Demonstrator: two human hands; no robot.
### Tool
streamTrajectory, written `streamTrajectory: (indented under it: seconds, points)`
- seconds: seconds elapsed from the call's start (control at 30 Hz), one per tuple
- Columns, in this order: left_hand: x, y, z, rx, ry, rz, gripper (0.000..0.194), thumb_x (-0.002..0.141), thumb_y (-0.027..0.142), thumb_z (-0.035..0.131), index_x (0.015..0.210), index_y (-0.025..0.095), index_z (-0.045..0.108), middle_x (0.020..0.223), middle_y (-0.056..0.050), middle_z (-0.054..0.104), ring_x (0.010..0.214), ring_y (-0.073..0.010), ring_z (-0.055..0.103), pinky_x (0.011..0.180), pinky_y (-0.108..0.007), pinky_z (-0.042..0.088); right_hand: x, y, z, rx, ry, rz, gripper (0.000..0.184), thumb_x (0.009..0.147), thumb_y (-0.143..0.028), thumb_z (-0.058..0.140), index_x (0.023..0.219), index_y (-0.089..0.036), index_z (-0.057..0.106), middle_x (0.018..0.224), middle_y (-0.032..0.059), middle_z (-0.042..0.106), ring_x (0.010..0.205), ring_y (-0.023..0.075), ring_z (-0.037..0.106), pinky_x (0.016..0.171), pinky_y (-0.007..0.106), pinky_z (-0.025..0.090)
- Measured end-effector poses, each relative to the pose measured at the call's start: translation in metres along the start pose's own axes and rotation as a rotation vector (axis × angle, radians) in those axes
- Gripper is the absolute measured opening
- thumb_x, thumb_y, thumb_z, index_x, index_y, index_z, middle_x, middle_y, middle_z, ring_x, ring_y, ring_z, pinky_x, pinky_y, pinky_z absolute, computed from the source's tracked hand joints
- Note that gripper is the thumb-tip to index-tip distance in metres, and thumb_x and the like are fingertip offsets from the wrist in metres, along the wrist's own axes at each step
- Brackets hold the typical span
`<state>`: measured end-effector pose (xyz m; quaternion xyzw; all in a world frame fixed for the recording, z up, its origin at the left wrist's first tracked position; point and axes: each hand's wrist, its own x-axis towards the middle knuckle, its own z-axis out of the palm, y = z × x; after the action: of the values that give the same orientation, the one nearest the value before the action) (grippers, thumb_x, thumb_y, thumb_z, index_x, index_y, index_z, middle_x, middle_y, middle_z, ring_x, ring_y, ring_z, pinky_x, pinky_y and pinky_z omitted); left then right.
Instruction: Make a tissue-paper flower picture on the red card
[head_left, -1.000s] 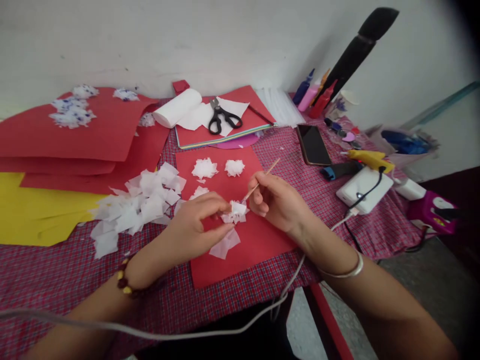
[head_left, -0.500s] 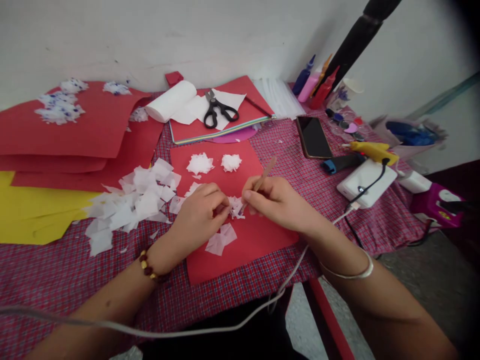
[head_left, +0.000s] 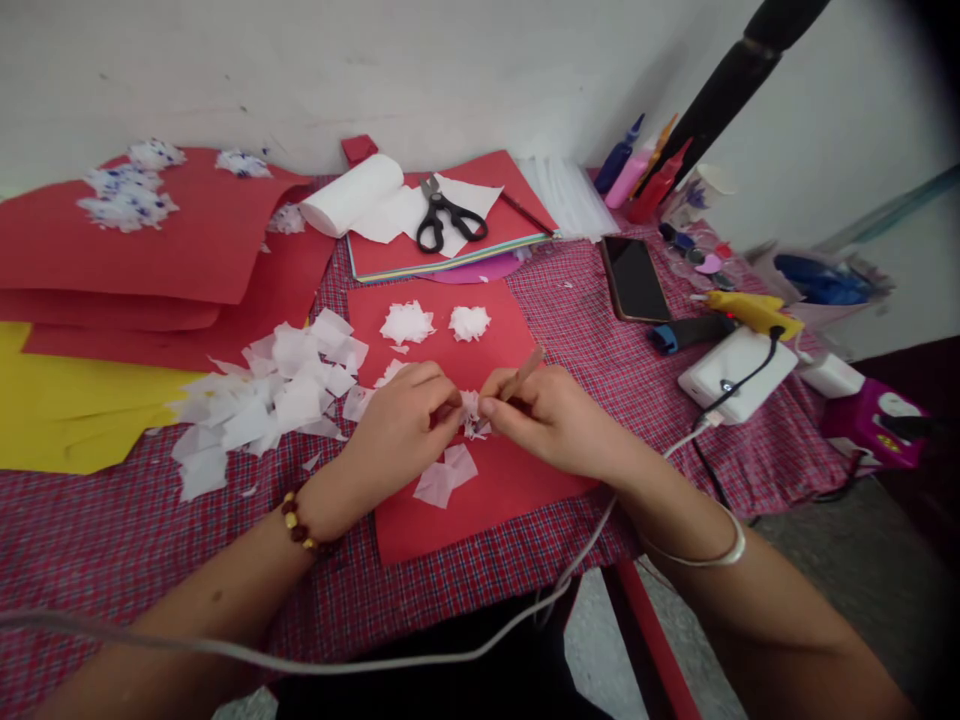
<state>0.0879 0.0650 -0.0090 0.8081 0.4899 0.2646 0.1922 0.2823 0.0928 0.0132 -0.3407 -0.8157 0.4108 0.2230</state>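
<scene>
A thin wooden stick (head_left: 523, 374) is pinched in my right hand (head_left: 551, 415), its upper end tilted up and its lower end hidden by my fingers. My left hand (head_left: 405, 430) is closed, thumb against forefinger; what it may hold does not show. Between the two hands a ruffled white paper tuft (head_left: 472, 416) rests on a red paper sheet (head_left: 480, 520). Two more white paper tufts, a left one (head_left: 407, 322) and a right one (head_left: 469, 323), sit farther up that sheet. Loose white paper squares (head_left: 446, 475) lie just below my left fingers.
A heap of white paper squares (head_left: 277, 390) lies left of the sheet. Behind are black-handled scissors (head_left: 450, 218) and a white paper roll (head_left: 354, 195). To the right are a phone (head_left: 634, 278), a yellow glue gun (head_left: 754, 310) and a white box (head_left: 735, 378). A pale cable (head_left: 420, 663) crosses in front.
My right hand has edged left toward my left hand, and the stick leans over more. The gap at the paper tuft is narrower. The view has shifted slightly.
</scene>
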Motion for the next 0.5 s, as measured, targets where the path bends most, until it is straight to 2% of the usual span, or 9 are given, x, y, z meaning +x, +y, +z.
streamTrajectory:
  seconds: [0.17, 0.37, 0.5]
  points:
    - [-0.0038, -0.0021, -0.0009, -0.027, 0.042, -0.023, 0.015, 0.091, 0.022, 0.053, 0.078, 0.017, 0.057, 0.077, -0.002, 0.058, 0.074, -0.0162, 0.053, 0.067, -0.029, 0.040, -0.0001, -0.0018, 0.0027, -0.061, 0.016, -0.056, 0.032, 0.094, -0.024, 0.048, 0.062, -0.018, 0.054, 0.079, 0.0050, 0.069, 0.058, 0.0099, 0.054, 0.057, 0.027, 0.037]
    - [-0.0075, -0.0043, -0.0037, 0.052, -0.026, -0.085, 0.020, 0.093, 0.016, 0.040, 0.096, 0.015, 0.060, 0.089, -0.007, 0.066, 0.081, -0.0190, 0.060, 0.072, -0.033, 0.044, 0.0004, -0.0015, 0.0058, -0.099, 0.029, -0.077, 0.029, 0.096, -0.027, 0.046, 0.072, -0.017, 0.060, 0.081, 0.0060, 0.069, 0.061, 0.0118, 0.058, 0.059, 0.027, 0.040]
    - [-0.0078, -0.0044, -0.0058, 0.071, -0.025, -0.084, 0.022, 0.092, 0.015, 0.038, 0.096, 0.017, 0.059, 0.089, -0.006, 0.067, 0.079, -0.0188, 0.061, 0.071, -0.032, 0.045, 0.0008, -0.0011, 0.0075, -0.122, 0.025, -0.061, 0.029, 0.097, -0.029, 0.044, 0.077, -0.017, 0.062, 0.080, 0.0055, 0.069, 0.062, 0.0120, 0.058, 0.060, 0.027, 0.040]
